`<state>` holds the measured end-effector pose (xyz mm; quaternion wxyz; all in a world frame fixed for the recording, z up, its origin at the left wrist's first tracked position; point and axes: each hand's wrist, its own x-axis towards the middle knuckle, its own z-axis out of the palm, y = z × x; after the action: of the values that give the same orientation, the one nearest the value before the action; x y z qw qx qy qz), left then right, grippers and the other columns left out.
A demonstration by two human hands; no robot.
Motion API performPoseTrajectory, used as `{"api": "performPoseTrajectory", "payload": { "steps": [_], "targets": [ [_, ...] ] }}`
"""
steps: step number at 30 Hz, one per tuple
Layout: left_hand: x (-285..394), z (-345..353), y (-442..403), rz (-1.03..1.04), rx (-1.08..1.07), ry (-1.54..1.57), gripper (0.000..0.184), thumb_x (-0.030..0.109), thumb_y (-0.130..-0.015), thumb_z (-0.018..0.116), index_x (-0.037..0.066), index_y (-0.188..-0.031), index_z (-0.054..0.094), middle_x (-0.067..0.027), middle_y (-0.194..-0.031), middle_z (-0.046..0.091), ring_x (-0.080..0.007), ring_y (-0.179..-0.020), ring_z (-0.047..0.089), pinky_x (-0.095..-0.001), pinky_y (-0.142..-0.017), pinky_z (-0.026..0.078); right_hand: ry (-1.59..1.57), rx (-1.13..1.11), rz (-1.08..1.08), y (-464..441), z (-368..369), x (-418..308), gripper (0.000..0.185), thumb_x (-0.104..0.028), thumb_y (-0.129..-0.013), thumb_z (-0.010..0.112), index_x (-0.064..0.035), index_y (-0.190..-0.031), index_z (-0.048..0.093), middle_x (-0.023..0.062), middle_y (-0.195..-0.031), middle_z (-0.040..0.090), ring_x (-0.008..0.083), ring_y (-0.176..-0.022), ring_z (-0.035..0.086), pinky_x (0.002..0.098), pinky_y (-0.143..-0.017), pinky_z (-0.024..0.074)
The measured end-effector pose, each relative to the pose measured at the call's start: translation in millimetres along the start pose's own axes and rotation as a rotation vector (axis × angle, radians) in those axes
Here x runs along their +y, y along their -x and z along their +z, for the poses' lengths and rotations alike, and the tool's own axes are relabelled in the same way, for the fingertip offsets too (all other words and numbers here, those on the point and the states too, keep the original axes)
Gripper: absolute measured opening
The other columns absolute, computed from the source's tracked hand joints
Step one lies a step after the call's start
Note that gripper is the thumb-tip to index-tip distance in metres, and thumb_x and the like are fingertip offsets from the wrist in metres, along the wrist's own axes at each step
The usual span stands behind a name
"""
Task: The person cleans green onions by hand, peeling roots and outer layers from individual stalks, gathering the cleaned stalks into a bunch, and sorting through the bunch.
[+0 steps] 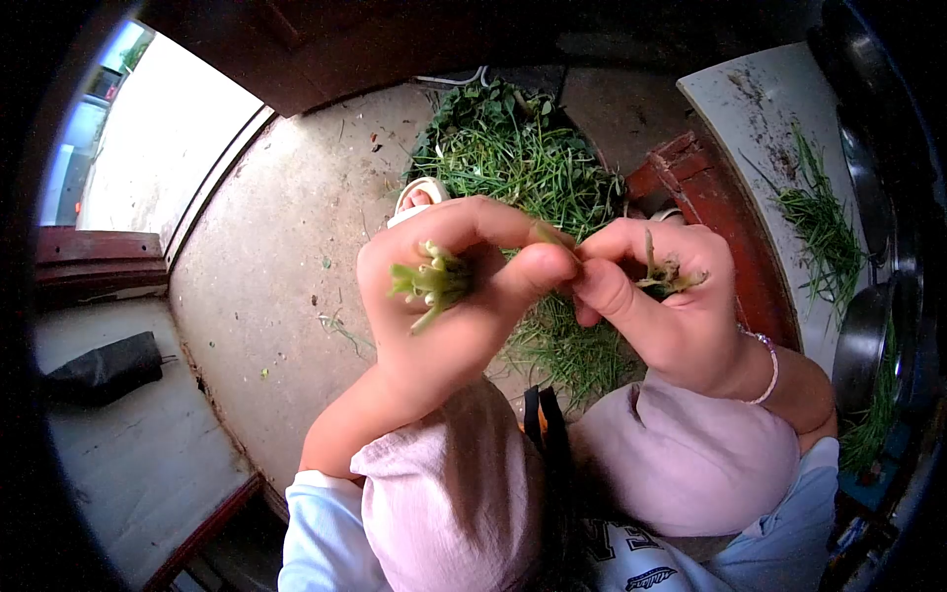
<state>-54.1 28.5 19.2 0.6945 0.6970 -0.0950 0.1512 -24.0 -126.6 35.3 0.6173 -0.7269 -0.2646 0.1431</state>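
Observation:
In front of me, both hands are raised close together over my lap. My left hand is curled around a small bunch of green stems, whose cut or broken ends poke out at the top of the fist. My right hand is also closed, with withered plant scraps showing inside its curl. Thumbs and fingertips of both hands meet and pinch a thin bit of leaf or stem; its lower part is hidden. Beyond and below them, a heap of long grassy greens lies on the floor, with broader leaves at its back.
To the right, a pale board bears soil and more greens, next to dark round pans and a red wooden piece. At left are a bright doorway and a black object on a pale surface. Scraps dot the concrete floor.

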Motion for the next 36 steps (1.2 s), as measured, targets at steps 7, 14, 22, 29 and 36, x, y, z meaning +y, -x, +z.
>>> {"api": "performPoseTrajectory", "payload": {
  "steps": [7, 14, 22, 29, 36],
  "targets": [
    [-1, -1, 0, 0.0, 0.004, 0.006, 0.005, 0.001, -0.073, 0.058, -0.003, -0.071, 0.055, -0.0056, -0.064, 0.056, -0.0087, -0.057, 0.051, -0.0192, -0.051, 0.04, -0.048, -0.001, 0.056, -3, 4, -6, 0.022, -0.015, -0.08, 0.053, 0.0001, -0.064, 0.053, -0.0024, -0.051, 0.047, 0.0014, -0.048, 0.04, 0.019, -0.041, 0.0319],
    [-6, -4, 0, 0.038, -0.004, -0.057, 0.006, 0.001, -0.075, 0.054, -0.002, -0.071, 0.053, -0.0039, -0.062, 0.052, -0.0076, -0.054, 0.046, -0.0187, -0.047, 0.036, -0.243, -0.117, 0.168, -4, 9, -9, 0.031, -0.018, -0.085, 0.04, 0.0007, -0.063, 0.05, 0.0033, -0.055, 0.049, 0.0069, -0.048, 0.046, 0.0185, -0.045, 0.0351],
    [-7, -5, -5, -0.113, 0.38, -0.027, 0.015, -0.005, -0.073, 0.051, -0.002, -0.087, 0.053, -0.0032, -0.076, 0.057, 0.0002, -0.054, 0.042, -0.0126, -0.046, 0.031, -0.284, -0.117, 0.225, -5, 8, -9, 0.035, -0.022, -0.086, 0.038, 0.0006, -0.062, 0.048, 0.0043, -0.059, 0.05, 0.0072, -0.049, 0.046, 0.0189, -0.046, 0.0351],
    [2, -9, 0, -0.124, 0.113, 0.116, 0.015, -0.003, -0.071, 0.052, 0.0, -0.085, 0.059, -0.0057, -0.079, 0.059, -0.0011, -0.053, 0.046, -0.0142, -0.046, 0.034, -0.122, -0.063, 0.063, -2, 1, 3, 0.021, -0.018, -0.08, 0.052, 0.0015, -0.071, 0.055, 0.002, -0.062, 0.053, 0.0051, -0.054, 0.045, 0.0181, -0.048, 0.0354],
    [4, -12, 1, -0.063, -0.003, 0.094, 0.01, -0.003, -0.066, 0.057, -0.001, -0.076, 0.058, -0.0057, -0.071, 0.058, -0.0036, -0.053, 0.046, -0.0154, -0.045, 0.033, -0.125, -0.033, -0.002, -3, 3, 7, 0.012, -0.011, -0.075, 0.06, 0.0013, -0.073, 0.056, -0.0028, -0.06, 0.051, 0.0007, -0.054, 0.041, 0.0163, -0.046, 0.0316]
  ]
}}
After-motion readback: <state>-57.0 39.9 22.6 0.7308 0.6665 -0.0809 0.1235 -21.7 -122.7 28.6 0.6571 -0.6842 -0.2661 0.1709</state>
